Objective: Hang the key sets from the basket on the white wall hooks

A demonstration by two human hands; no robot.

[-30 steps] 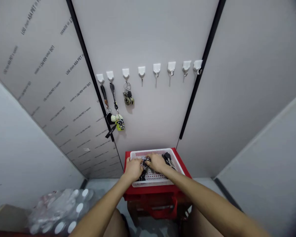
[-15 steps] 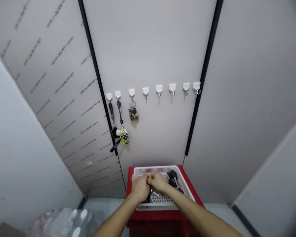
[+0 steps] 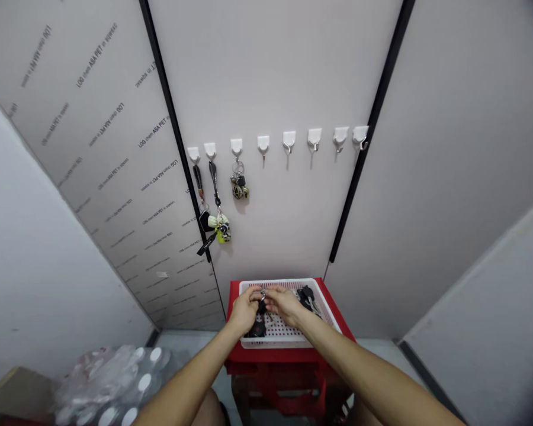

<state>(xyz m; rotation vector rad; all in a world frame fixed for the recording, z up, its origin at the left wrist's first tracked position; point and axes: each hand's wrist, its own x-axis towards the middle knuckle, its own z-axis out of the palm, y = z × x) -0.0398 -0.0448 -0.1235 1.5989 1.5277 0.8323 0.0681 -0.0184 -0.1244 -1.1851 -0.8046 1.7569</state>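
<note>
Over the white plastic basket (image 3: 284, 344), a bunch of keys (image 3: 262, 306) hangs from a small metal ring between my hands. My left hand (image 3: 243, 312) pinches the ring from the left. From the right, the fingertips of my right hand (image 3: 285, 303) close on the same ring. Below my left hand, a black key fob (image 3: 257, 329) lies in the basket's near left corner. More black-headed keys (image 3: 309, 296) rest along the right side, partly hidden by my right wrist.
The basket stands on a red-covered stool (image 3: 344, 332) against the wall. Above is a row of several white hooks (image 3: 263, 144); three carry keychains, one a motorcycle-shaped keychain (image 3: 239, 186). Shrink-wrapped bottles (image 3: 115, 378) and a cardboard box (image 3: 20, 390) are at lower left.
The view has tilted down, so hooks and basket appear higher. My hands have lifted slightly and opened up around the ring, showing more of the keys.
</note>
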